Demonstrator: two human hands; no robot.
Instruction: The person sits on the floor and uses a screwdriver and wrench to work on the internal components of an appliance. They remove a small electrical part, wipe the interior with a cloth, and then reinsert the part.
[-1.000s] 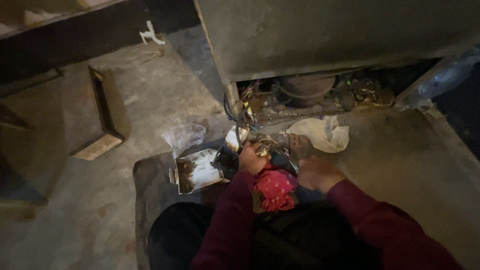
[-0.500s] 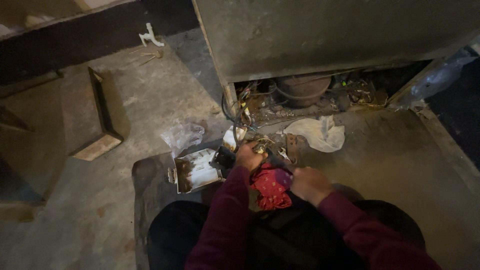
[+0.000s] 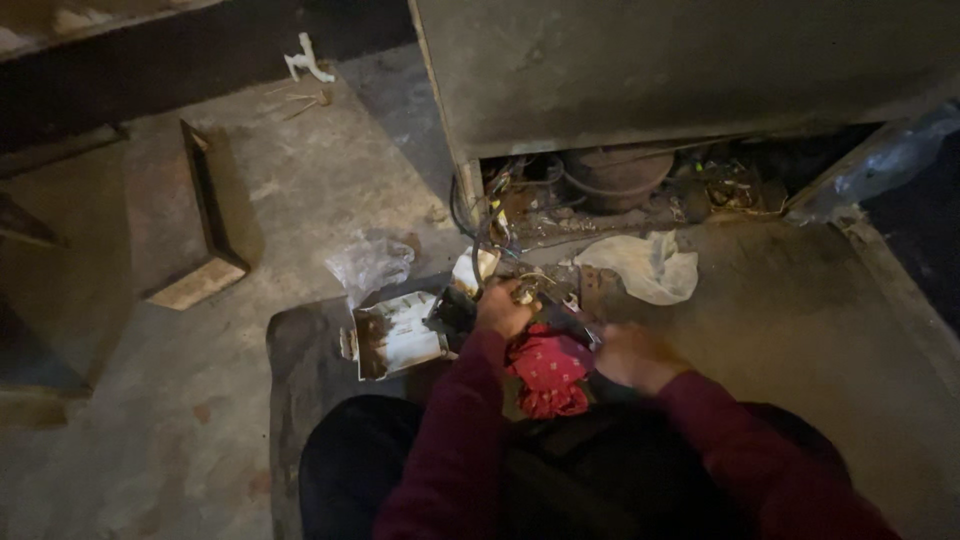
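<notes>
Left hand (image 3: 503, 310) closed around small metal part (image 3: 527, 291), just above red cloth (image 3: 548, 372). Right hand (image 3: 632, 356) curled, resting at right edge of red cloth; cannot tell what it grips. Red cloth lies between both hands, on lap. White box (image 3: 398, 337) just left of cloth. White rag (image 3: 640, 265) up-right of cloth, near open cabinet base (image 3: 620, 185). Clear bag (image 3: 368, 265) up-left.

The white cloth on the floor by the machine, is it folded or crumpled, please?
Crumpled: the white cloth lies bunched in loose, uneven folds on the floor.
</notes>
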